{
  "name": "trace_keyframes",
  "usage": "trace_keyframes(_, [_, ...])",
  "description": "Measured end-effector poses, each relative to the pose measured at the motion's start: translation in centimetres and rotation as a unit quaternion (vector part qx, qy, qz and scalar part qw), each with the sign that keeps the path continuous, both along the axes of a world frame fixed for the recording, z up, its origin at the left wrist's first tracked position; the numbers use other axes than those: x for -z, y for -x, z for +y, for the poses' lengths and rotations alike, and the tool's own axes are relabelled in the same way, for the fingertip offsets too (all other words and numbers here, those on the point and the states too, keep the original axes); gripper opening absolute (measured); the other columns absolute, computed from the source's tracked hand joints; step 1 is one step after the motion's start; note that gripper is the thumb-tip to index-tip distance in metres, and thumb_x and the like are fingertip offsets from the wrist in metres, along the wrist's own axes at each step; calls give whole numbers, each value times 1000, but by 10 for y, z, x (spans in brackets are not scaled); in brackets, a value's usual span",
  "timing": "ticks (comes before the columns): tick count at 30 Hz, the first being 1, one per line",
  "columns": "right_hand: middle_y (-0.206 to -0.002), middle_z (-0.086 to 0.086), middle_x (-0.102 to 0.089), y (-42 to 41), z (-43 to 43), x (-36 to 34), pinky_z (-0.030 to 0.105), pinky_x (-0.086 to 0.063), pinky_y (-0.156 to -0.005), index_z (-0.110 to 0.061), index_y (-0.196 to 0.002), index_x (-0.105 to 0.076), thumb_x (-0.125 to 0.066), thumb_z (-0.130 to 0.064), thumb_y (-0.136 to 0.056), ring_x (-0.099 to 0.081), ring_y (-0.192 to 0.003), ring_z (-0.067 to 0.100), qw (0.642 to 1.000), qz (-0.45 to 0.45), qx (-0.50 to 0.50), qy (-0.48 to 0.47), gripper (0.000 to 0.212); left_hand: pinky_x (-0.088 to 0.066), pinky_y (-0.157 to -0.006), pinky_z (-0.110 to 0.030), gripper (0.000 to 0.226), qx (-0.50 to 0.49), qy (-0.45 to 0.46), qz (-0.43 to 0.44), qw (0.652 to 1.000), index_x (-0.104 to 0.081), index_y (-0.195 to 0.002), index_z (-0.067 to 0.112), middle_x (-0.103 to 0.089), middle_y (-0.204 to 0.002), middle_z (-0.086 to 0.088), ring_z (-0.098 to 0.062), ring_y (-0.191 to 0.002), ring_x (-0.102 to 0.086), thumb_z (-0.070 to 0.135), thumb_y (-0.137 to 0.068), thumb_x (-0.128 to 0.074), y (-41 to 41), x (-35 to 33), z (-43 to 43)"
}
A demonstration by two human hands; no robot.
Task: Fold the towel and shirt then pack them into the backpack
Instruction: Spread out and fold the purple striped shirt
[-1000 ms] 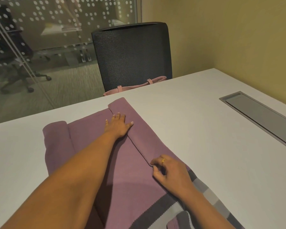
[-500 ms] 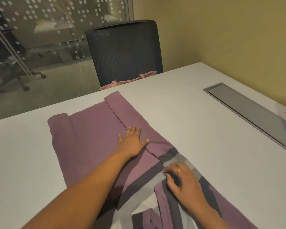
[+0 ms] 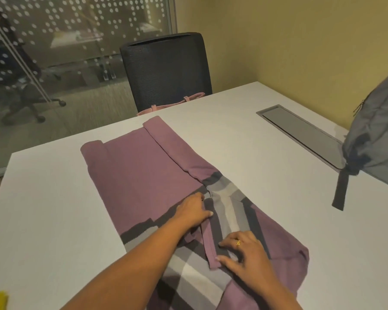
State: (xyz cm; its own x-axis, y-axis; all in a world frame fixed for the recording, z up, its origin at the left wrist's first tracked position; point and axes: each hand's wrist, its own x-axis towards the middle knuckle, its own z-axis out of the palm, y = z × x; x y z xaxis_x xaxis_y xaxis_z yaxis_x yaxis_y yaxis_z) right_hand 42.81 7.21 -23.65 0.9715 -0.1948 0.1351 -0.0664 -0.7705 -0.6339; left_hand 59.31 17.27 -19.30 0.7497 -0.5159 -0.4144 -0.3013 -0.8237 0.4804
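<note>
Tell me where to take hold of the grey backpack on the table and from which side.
Judging from this view, take the backpack by its dark strap, coming from the table's open middle; the strap trails flat and free toward you, while the bag's top is cut off.

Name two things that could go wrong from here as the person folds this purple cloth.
1. The purple cloth with grey stripes has a narrow folded flap pinned only by the left hand and right hand; it may spring open if released.
2. The grey fabric backpack stands at the table's right, perhaps awkward to reach.
</note>
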Motion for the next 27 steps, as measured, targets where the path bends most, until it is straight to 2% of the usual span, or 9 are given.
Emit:
trace_keyframes(2, [-112, -26, -48, 10, 1, -5, 20, -28, -84, -39, -118, -60, -42, -84, -63, -35, -107, -4, 997, 61, -34, 15, 73, -45, -89, -33, 46, -36, 9, 17, 999, -48, -125, 9, -54, -124, -10, -27, -111, -53, 27, -86, -64, 1, -6, -2])
trace_keyframes(4, [-123, -23, -44, 16, 1, -8, 23, -25, -91, -40, -128, -51, -47, -76, -71, -32, -117, -2, 992, 90, -51, 67, 69, -41, -70, -30, 12, -82, 38, 41, 995, -57, -88, 12, -57, -87, -8, -23, -80, -53, 22, -86, -63, 2, -12, -2])
trace_keyframes(7, [-118, -20, -54, 21, 7, -15, 24, -32, -93, -36, -119, -61, -52, -41, -91, -41, -115, 5, 997, 46, -10, 60, 30, -29, -54, -28, 41, -122, 56, 41, 990, -36, -55, 16, -37, -59, -1, -16, -59, -37, 19, -87, -62, 5, -16, -3])
trace_keyframes(11, [-93, -22, -59, 22, 11, -23, 13, -39, -81, -26, -97, -72, -60, -24, -89, -50, -96, 4, 994, -30, 71, -73, 14, -31, -57, -27, 38, -172, 94, 57, 979, -37, -56, 14, -41, -61, -4, -21, -64, -42, 17, -87, -59, 6, -28, -5])
trace_keyframes(15, [-87, -31, -57, 31, 13, -38, 3, -39, -75, -26, -90, -72, -58, -35, -83, -54, -92, -3, 984, -81, 82, -137, 18, -38, -62, -30, 33, -203, 129, 64, 969, -41, -58, 13, -47, -65, -7, -23, -65, -46, 19, -86, -57, 12, -38, -2])
trace_keyframes(18, [-86, -30, -56, 36, 15, -40, 3, -39, -74, -27, -90, -72, -63, -28, -85, -53, -93, -5, 992, -41, 44, -110, 11, -38, -59, -28, 35, -197, 101, 23, 975, -42, -59, 14, -48, -64, -4, -24, -69, -48, 25, -88, -58, 20, -40, 9])
trace_keyframes(22, [-90, -21, -57, 37, 17, -29, 2, -34, -76, -24, -98, -72, -60, -26, -88, -49, -91, 0, 998, 48, -3, -35, 16, -33, -51, -28, 34, -219, 141, -127, 957, -43, -59, 13, -46, -59, -2, -19, -61, -44, 21, -90, -53, 47, -31, 38])
trace_keyframes(25, [-91, -19, -56, 37, 19, -22, 11, -38, -80, -22, -97, -72, -60, -26, -88, -49, -93, 4, 998, 60, -5, -31, 15, -45, -58, -36, 25, -184, 189, -131, 956, -61, -65, 2, -60, -62, -11, -16, -56, -49, 15, -86, -55, 77, -6, 62])
trace_keyframes(27, [-91, -21, -56, 37, 19, -21, 19, -43, -82, -24, -95, -72, -61, -33, -87, -49, -92, 3, 997, 66, -7, -25, 16, -42, -63, -31, 19, -130, 178, -126, 967, -68, -74, 2, -65, -72, -10, -13, -63, -51, 11, -85, -56, 88, 10, 74])
